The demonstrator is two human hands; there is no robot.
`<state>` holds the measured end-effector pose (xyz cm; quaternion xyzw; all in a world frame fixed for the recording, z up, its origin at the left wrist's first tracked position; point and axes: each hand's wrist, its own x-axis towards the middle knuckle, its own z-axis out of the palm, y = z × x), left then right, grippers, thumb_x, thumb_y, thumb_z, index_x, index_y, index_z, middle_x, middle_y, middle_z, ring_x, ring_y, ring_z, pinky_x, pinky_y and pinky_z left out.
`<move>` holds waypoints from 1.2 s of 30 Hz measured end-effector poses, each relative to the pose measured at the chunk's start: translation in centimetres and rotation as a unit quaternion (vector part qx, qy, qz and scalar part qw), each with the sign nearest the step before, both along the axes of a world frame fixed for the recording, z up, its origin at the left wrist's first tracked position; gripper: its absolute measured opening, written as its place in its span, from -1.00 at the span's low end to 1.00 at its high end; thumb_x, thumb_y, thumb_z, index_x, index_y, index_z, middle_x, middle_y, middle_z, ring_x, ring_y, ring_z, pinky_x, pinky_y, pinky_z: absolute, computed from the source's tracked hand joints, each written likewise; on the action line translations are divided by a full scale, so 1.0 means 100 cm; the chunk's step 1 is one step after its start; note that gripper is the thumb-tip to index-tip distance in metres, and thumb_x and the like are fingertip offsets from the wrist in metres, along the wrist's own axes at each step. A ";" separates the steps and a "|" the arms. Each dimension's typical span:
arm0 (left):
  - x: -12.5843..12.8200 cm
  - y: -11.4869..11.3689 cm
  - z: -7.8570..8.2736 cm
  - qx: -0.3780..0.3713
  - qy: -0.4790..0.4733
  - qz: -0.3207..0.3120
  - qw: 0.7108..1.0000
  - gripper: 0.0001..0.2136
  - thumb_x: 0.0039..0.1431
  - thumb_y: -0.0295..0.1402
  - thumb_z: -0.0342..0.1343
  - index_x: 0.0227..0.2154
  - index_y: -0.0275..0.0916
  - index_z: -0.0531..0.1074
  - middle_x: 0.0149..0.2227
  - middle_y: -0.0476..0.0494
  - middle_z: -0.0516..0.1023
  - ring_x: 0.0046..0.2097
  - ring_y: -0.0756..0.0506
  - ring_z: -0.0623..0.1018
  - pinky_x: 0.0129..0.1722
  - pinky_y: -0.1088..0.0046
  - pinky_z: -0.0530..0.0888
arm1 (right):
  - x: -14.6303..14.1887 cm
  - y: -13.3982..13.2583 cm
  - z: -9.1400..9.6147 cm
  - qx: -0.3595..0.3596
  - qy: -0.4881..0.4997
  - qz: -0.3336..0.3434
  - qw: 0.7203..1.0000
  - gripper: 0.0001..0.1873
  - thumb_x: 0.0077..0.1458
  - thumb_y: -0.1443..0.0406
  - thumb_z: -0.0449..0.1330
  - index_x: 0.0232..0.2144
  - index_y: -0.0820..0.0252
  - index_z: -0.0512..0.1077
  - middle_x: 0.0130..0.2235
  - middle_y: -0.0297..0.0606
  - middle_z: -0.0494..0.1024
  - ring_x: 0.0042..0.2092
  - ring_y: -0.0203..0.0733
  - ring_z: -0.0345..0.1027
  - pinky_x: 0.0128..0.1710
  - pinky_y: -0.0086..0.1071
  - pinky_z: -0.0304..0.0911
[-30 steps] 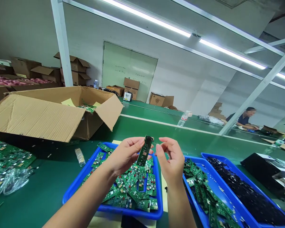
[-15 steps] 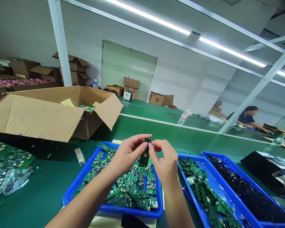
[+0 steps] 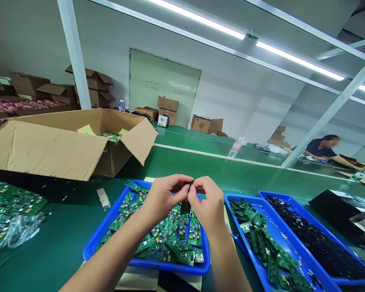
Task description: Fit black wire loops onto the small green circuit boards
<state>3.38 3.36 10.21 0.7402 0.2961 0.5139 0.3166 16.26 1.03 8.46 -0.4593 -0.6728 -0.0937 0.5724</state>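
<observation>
The left hand (image 3: 166,196) is bent into a pinch, with its thumb and fingers holding the top end of a thin, dark green circuit board (image 3: 185,207). The right hand (image 3: 209,202) comes in from the other side, with its thumb and fingertips drawn close together at the same end. The fingers hide that spot, so I cannot tell if the right hand grips the board, a tiny piece, or nothing.

The board hangs tilted between the two hands, above a blue plastic tray (image 3: 94,245) full of green circuit boards (image 3: 167,229). Holding it by the end with fingertips probably keeps it steady and lets both hands reach one small spot. Being over the tray, it would likely fall onto the other boards if it slipped.

The tray sits on the green bench (image 3: 67,227) right in front of the person, so it looks easy to reach. Just to the right is a second blue tray (image 3: 282,229) with more boards, then a third blue tray (image 3: 269,193) with lots of little black pieces (image 3: 316,239). Keeping them in different trays probably stops them getting mixed up.
</observation>
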 end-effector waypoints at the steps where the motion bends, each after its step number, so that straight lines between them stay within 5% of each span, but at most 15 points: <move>1: 0.000 -0.001 0.001 -0.001 -0.012 0.006 1.000 -0.83 0.00 -0.44 0.07 -0.35 -0.29 0.52 -0.47 -0.07 0.59 -0.46 0.01 0.52 -0.46 0.58 0.47 | 0.003 0.002 0.000 0.006 0.018 -0.019 1.000 -0.87 -0.02 0.41 0.03 -0.57 0.17 0.24 -0.54 -0.35 0.32 -0.48 -0.31 0.25 -0.47 -0.43 0.25; 4: -0.003 -0.004 0.004 -0.020 -0.068 0.030 0.997 -0.82 -0.02 -0.44 0.09 -0.33 -0.30 0.52 -0.54 -0.04 0.53 -0.53 0.05 0.46 -0.54 0.61 0.42 | 0.014 0.004 0.002 -0.012 0.110 -0.043 0.993 -0.87 0.00 0.37 0.04 -0.56 0.17 0.24 -0.54 -0.34 0.35 -0.48 -0.29 0.30 -0.47 -0.41 0.29; 7: -0.005 0.000 0.006 -0.052 -0.135 0.035 0.989 -0.80 -0.04 -0.41 0.15 -0.30 -0.30 0.52 -0.53 -0.03 0.50 -0.51 0.06 0.44 -0.54 0.64 0.39 | 0.020 -0.002 0.008 -0.088 0.207 0.073 0.972 -0.92 0.06 0.28 0.07 -0.38 0.18 0.28 -0.43 -0.30 0.45 -0.41 -0.26 0.40 -0.45 -0.40 0.35; 11: -0.003 0.006 0.004 -0.086 -0.194 0.022 0.977 -0.79 -0.08 -0.38 0.21 -0.31 -0.30 0.51 -0.57 0.02 0.42 -0.53 0.08 0.41 -0.57 0.65 0.36 | 0.009 -0.018 0.014 -0.192 0.196 0.175 0.946 -0.67 0.01 0.28 0.18 -0.15 0.12 0.23 -0.28 -0.28 0.49 -0.31 -0.27 0.42 -0.36 -0.41 0.36; 21: 0.006 0.000 0.001 0.033 -0.054 0.123 0.990 -0.81 -0.06 -0.23 0.19 -0.48 -0.27 0.50 -0.49 -0.06 0.57 -0.45 -0.03 0.55 -0.40 0.49 0.52 | 0.008 -0.033 0.013 -0.196 0.205 0.190 0.940 -0.66 0.04 0.32 0.13 -0.10 0.10 0.22 -0.35 -0.37 0.45 -0.37 -0.34 0.36 -0.36 -0.45 0.29; 26: 0.023 0.003 -0.011 0.010 0.135 -0.023 0.991 -0.59 0.02 -0.05 0.08 -0.19 -0.25 0.44 -0.24 -0.19 0.57 -0.23 -0.16 0.58 -0.25 0.30 0.55 | 0.061 -0.060 -0.028 -0.222 0.240 0.048 0.944 -0.70 0.02 0.29 0.12 -0.14 0.14 0.25 -0.37 -0.33 0.48 -0.37 -0.29 0.39 -0.36 -0.41 0.31; 29: 0.024 0.003 -0.012 0.028 0.191 -0.052 0.980 -0.42 0.01 0.04 0.04 0.01 -0.24 0.30 -0.03 -0.28 0.45 -0.04 -0.24 0.50 -0.17 0.18 0.52 | 0.116 -0.088 -0.068 -0.251 0.246 -0.161 0.922 -0.70 0.02 0.28 0.08 -0.15 0.19 0.27 -0.36 -0.24 0.50 -0.33 -0.21 0.43 -0.33 -0.35 0.32; 31: 0.021 0.003 -0.009 0.055 0.210 -0.071 0.974 -0.44 0.02 0.05 0.02 0.00 -0.22 0.32 0.01 -0.27 0.40 -0.01 -0.25 0.46 -0.12 0.15 0.50 | 0.151 -0.107 -0.093 -0.299 0.195 -0.311 0.881 -0.70 0.05 0.28 0.02 -0.13 0.22 0.27 -0.33 -0.20 0.51 -0.33 -0.20 0.43 -0.30 -0.35 0.32; 36: 0.019 -0.009 -0.002 0.104 0.259 -0.112 0.954 -0.55 0.08 0.01 -0.01 -0.08 -0.16 0.39 0.02 -0.21 0.38 0.03 -0.23 0.42 -0.03 0.14 0.44 | 0.196 -0.135 -0.123 -0.344 0.163 -0.379 0.843 -0.70 0.02 0.34 0.02 -0.16 0.25 0.35 -0.34 -0.17 0.51 -0.33 -0.12 0.41 -0.25 -0.24 0.28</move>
